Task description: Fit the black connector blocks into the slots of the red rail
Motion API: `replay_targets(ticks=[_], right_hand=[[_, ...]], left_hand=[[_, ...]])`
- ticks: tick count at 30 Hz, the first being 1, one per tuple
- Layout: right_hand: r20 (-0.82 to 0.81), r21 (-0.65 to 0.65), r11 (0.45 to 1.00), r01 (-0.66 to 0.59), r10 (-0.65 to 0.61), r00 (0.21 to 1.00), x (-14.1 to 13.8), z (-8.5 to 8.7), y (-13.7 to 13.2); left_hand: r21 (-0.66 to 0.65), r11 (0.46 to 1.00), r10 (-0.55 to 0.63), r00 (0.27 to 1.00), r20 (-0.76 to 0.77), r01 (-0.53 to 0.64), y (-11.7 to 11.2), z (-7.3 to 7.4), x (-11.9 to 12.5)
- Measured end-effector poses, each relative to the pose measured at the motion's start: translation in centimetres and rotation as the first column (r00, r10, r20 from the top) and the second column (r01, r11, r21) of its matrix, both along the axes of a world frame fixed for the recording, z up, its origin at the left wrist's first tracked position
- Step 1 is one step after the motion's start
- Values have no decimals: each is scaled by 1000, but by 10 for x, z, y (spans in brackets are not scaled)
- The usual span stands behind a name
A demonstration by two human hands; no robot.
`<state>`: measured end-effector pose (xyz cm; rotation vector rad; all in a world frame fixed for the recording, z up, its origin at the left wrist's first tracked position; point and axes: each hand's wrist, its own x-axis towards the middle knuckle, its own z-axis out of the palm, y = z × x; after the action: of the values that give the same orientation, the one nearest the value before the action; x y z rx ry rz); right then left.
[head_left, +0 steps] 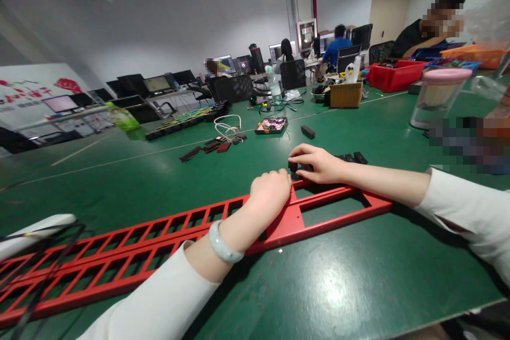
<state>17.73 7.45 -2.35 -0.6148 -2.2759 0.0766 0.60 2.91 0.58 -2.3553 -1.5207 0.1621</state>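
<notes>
Across the green table (358, 287) in the head view, the left hand (271, 191) rests curled on the red frame (285, 226); its fingertips are hidden, so whether it grips cannot be told. Just to its right, the right hand (316, 164) pinches a small black block (293, 164) by the frame's far edge. At least 3 spare blocks (349, 158) lie beyond the right forearm. Handling the pinched block seems the step in hand; moving it calls for a steady pinch.
</notes>
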Motion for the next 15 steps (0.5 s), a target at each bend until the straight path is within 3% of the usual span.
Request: replay_targets(ticks=[6,15], right_hand=[[-117,-109,992,69,-82,990,2,-1,0],[-68,-204,967,151,-168,983,16,8,-26]], left_hand=[[-8,1000,-1,1000,9,1,-2,3,1],[-34,998,-44,999,23,45,-1,2,1]])
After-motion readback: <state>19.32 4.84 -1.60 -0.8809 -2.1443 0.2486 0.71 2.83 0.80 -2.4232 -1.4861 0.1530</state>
